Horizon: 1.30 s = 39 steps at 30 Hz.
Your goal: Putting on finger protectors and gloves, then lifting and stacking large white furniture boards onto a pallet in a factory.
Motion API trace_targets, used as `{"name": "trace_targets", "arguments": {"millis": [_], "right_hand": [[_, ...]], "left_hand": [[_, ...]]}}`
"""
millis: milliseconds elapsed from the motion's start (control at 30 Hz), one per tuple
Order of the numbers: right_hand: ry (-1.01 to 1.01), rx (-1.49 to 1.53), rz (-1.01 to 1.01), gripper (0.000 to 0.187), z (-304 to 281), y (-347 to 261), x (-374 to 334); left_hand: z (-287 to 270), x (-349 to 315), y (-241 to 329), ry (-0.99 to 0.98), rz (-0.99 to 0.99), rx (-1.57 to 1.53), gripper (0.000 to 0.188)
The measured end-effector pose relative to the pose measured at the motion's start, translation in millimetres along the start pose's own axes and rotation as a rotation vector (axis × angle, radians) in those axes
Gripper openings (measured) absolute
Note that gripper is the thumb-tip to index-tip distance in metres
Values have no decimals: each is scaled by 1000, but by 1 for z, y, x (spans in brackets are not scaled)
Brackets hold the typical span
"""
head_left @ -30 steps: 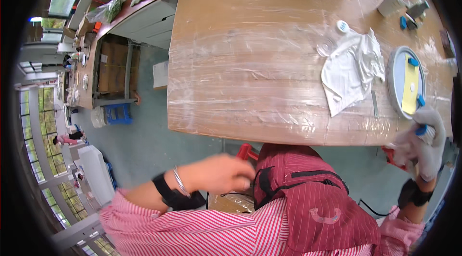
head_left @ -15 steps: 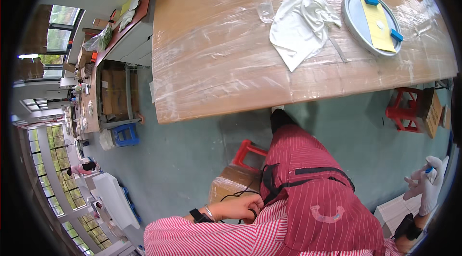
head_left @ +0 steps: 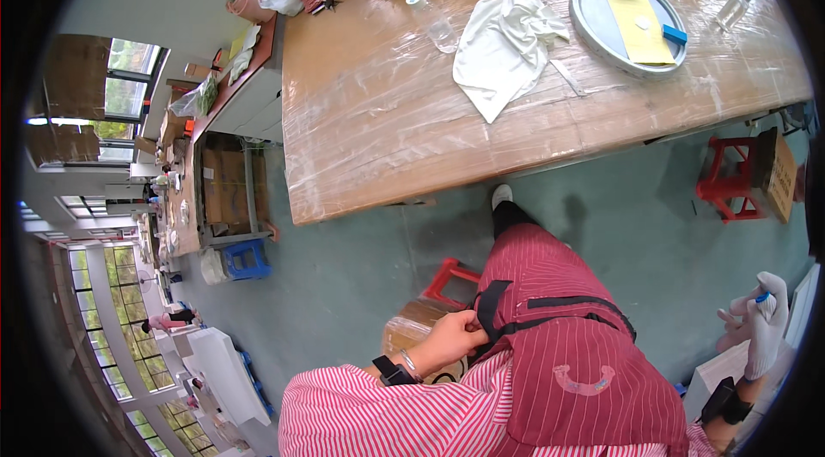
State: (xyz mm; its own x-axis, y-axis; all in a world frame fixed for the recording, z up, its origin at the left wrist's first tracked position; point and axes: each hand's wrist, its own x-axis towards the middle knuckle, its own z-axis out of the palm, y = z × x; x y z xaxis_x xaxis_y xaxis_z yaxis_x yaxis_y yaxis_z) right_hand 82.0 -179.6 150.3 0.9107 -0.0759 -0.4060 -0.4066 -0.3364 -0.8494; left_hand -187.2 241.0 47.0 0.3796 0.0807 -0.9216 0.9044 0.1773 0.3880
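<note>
My bare left hand [head_left: 454, 338] is at the waist of my maroon striped apron [head_left: 550, 285]. Its fingers are pinched together at the edge of a black strap [head_left: 491, 307]; a dark cord loops beneath. At the far right edge, my right hand [head_left: 760, 328] wears a white glove and is raised away from the table. Between its bent fingers a small blue-tipped thing [head_left: 762, 297] shows, the rest of it hidden. Black bands are on both wrists.
On the plastic-wrapped table [head_left: 369, 139] are a clear bottle [head_left: 434, 25], a white cloth [head_left: 503, 53], a metal strip [head_left: 567, 77] and a round grey tray [head_left: 589, 32] holding yellow paper and blue blocks. Red stools [head_left: 730, 180] and a cardboard box [head_left: 408, 330] stand on the floor.
My left hand has moved up from beside the cord to the black strap. The view has shifted, so the table items appear further left. My right hand stays raised with the blue-tipped thing.
</note>
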Motion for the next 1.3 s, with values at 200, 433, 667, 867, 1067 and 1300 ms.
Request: {"name": "trace_targets", "arguments": {"millis": [200,433,667,867,1067,1300], "right_hand": [[33,51,8,42,-14,22,2],[18,94,76,43,-21,23,0],[6,66,44,44,-39,32,7],[2,88,28,43,-42,38,10],[15,44,41,44,-29,40,12],[-43,27,3,45,-18,22,13]], "left_hand": [[2,-1,8,36,-196,6,24],[11,12,25,203,240,750,31],[12,18,26,401,167,575,32],[-22,21,31,422,-27,408,31],[-40,10,19,360,-177,105,17],[-49,-20,37,-195,-307,285,27]]}}
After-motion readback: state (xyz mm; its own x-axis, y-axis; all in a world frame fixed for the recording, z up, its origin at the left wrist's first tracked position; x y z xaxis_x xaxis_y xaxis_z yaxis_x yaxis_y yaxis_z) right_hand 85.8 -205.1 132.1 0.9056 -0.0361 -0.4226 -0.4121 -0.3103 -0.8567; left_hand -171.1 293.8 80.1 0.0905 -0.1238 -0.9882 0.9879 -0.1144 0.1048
